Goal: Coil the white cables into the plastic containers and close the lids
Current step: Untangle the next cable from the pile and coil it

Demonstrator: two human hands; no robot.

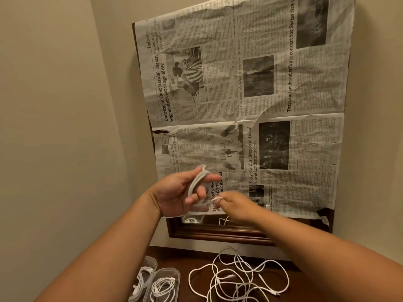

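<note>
Head view: mid-coil; left hand (174,192) pinches cable coil (197,180), right hand (235,205) pinches its tail (214,200). Next, likely: finish wraps, seat coil in container (174,271).

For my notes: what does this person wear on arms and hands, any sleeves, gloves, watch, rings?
Both the left forearm and right forearm are bare to the frame edge, no sleeve in view. No gloves, no watch or band at either wrist. The left hand shows no ring; the right hand is too blurred to tell.
</note>
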